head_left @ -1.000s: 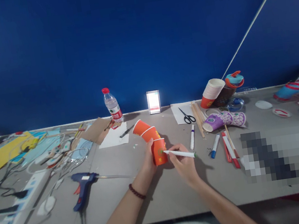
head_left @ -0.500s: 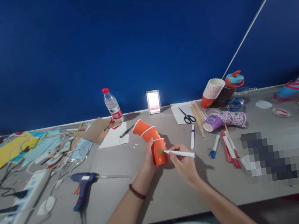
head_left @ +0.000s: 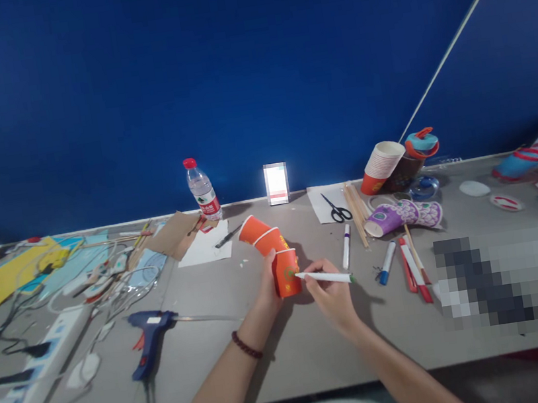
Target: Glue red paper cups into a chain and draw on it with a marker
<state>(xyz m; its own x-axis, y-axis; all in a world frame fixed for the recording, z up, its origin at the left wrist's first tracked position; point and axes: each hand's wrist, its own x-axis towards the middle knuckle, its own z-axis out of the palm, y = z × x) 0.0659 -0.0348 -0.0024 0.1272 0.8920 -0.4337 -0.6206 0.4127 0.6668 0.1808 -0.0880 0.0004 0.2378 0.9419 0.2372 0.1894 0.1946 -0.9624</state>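
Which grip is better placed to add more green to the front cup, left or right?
Right, I'd say: the right grip holds the pen, its tip close by the green marks on the front cup. The left grip is taken up holding that cup.

Blue wall (head_left: 132, 80), pale diagonal strip (head_left: 460, 34); grey tabletop (head_left: 316, 361) below.

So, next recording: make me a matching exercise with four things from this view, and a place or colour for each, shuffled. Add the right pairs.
Things:
1. Scissors
2. Orange cups
3. Green-ended pen
4. Glue gun

Place or colour:
A. In the right hand
B. Dark blue
C. Partly on white paper
D. In the left hand

Right pairs: 1-C, 2-D, 3-A, 4-B
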